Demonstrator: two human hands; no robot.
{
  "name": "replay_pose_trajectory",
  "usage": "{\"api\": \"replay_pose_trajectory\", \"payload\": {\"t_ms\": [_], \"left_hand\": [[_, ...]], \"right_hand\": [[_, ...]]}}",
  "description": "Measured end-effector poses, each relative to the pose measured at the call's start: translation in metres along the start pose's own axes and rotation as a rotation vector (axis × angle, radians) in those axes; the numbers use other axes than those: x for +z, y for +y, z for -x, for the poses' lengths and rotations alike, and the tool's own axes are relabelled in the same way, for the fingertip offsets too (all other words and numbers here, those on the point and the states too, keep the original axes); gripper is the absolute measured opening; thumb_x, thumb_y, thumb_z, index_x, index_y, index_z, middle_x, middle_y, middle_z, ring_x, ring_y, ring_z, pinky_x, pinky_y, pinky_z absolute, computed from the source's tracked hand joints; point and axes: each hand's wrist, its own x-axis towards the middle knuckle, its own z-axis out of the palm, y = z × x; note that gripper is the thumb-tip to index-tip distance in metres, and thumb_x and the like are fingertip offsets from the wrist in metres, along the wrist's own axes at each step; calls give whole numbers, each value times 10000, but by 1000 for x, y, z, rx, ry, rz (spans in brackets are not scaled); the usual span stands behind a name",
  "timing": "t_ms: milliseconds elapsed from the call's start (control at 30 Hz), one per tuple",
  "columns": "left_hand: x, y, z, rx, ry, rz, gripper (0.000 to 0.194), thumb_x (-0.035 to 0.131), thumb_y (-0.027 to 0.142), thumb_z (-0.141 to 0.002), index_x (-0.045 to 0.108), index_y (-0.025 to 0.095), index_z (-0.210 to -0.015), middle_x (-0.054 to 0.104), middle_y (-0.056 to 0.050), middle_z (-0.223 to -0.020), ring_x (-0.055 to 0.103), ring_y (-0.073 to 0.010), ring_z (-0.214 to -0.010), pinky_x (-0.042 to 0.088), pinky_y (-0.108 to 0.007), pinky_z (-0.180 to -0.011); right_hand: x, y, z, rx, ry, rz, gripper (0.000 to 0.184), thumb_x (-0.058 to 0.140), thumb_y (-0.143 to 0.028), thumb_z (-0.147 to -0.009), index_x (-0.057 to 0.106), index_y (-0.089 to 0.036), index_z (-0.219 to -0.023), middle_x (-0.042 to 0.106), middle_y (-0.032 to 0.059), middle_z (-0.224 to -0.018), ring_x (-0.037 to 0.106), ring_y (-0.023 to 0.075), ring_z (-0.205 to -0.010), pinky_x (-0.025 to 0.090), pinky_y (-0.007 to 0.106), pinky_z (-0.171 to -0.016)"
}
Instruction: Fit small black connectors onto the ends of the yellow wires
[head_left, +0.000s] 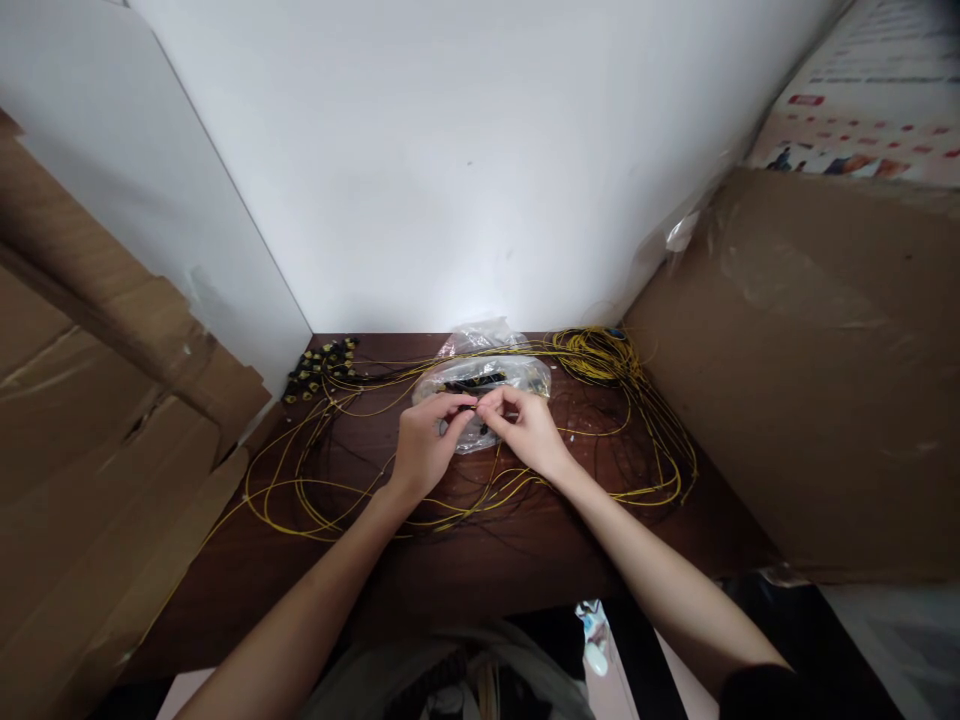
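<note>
My left hand [427, 440] and my right hand [521, 428] meet fingertip to fingertip over the middle of the table. Each pinches with thumb and forefinger. Between the fingertips shows a small dark piece [474, 406], too small to name. Right behind and below the fingers lies a clear plastic bag [536, 378] with black and yellow parts [480, 381] inside. Thin yellow wires [442, 522] loop on the table around and under my hands. Darker wires run among them.
A bundled coil of yellow wire [600, 355] lies at the back right. Several black connectors with yellowish ends [319, 368] cluster at the back left of the brown table [465, 585]. Cardboard [112, 400] stands left, a cardboard box [810, 380] right, a white panel [450, 160] behind.
</note>
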Motion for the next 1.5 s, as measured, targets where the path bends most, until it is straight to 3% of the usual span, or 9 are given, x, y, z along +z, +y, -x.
{"api": "replay_pose_trajectory", "payload": {"t_ms": [200, 367, 567, 700, 1000, 1167, 1500], "left_hand": [[0, 1, 0, -24, 20, 37, 174, 598, 175, -748, 669, 189, -907, 697, -39, -870, 613, -142, -695, 487, -260, -684], [-1, 0, 0, 15, 25, 17, 127, 597, 177, -750, 668, 206, -851, 684, -18, -801, 598, -138, -682, 472, -253, -663], [-3, 4, 0, 65, -1, 18, 121, 559, 170, -786, 654, 203, -853, 663, -21, -814, 577, -136, -710, 457, -258, -686], [-4, 6, -1, 69, 5, 27, 116, 554, 176, -789, 655, 200, -840, 657, -26, -820, 573, -139, -712, 452, -256, -677], [-3, 2, -1, 74, 12, 5, 110, 573, 184, -782, 667, 205, -836, 654, -20, -768, 566, -142, -684, 444, -262, -664], [-3, 2, 0, 47, 35, -4, 116, 601, 176, -761, 677, 198, -846, 669, -19, -762, 568, -133, -643, 445, -251, -629], [-2, 3, 0, 57, 46, -26, 140, 603, 156, -759, 686, 181, -868, 663, -14, -736, 555, -117, -614, 439, -227, -598]], "right_hand": [[2, -3, -2, 338, -65, -345, 234, 671, -349, -653, 578, -149, -732, 508, -39, -547, 400, 51, -405, 297, 177, -366], [1, -6, -1, 395, -102, -458, 266, 701, -354, -617, 591, -135, -719, 568, -18, -601, 416, 37, -412, 276, 158, -353], [-2, -6, 0, 478, -220, -541, 264, 695, -356, -642, 605, -117, -707, 567, -12, -599, 347, 10, -404, 166, 146, -354], [-2, -6, -1, 448, -182, -529, 284, 707, -380, -624, 604, -125, -697, 562, -21, -594, 348, 14, -406, 183, 154, -365], [1, -4, -2, 239, -38, -264, 217, 679, -352, -648, 617, -145, -675, 555, -19, -570, 423, 71, -470, 324, 209, -451], [0, -2, -3, 201, 11, -259, 214, 688, -347, -643, 624, -147, -683, 575, -6, -590, 449, 86, -498, 369, 232, -500], [0, 0, -1, 99, -2, -167, 166, 625, -304, -697, 598, -141, -706, 573, 3, -638, 476, 99, -562, 389, 246, -569]]}}
